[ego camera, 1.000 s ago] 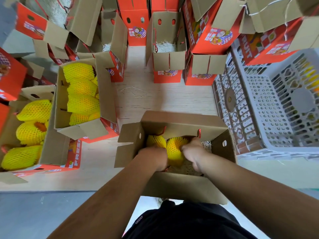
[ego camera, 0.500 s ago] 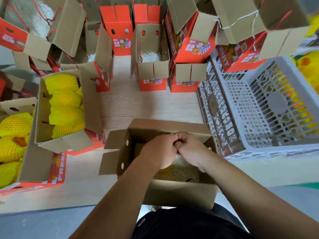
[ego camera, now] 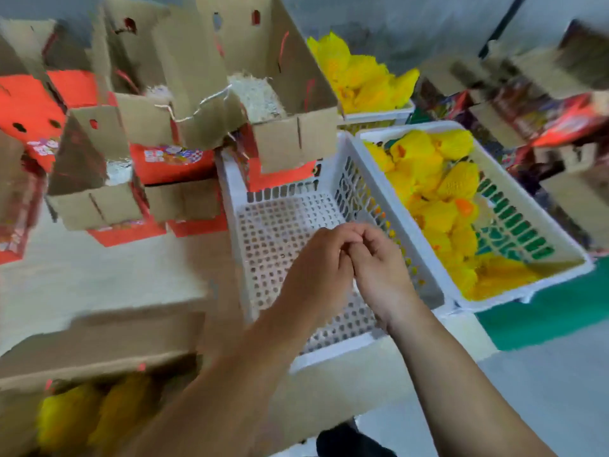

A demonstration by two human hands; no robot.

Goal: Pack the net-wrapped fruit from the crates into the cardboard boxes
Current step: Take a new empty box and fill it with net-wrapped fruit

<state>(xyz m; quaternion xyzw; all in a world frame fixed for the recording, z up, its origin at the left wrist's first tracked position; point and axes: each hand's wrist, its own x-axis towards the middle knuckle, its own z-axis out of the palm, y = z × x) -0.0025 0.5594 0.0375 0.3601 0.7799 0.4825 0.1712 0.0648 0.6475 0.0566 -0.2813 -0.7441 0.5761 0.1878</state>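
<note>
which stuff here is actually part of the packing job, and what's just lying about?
In the job:
- net-wrapped fruit in the full white crate
- open cardboard boxes
- box already holding fruit
- left hand, right hand, both holding nothing

Just lying about:
- empty white crate
- green floor patch

White plastic pierced with a grid of small holes is shown on the near crate. Bright yellow netting is seen on the fruit in the white crate beside it, with one orange patch among it. Brown card inside and red printed outsides are displayed by the cardboard boxes. Yellow is glimpsed, blurred, in the box at lower left. A green floor strip is caught at right.
</note>
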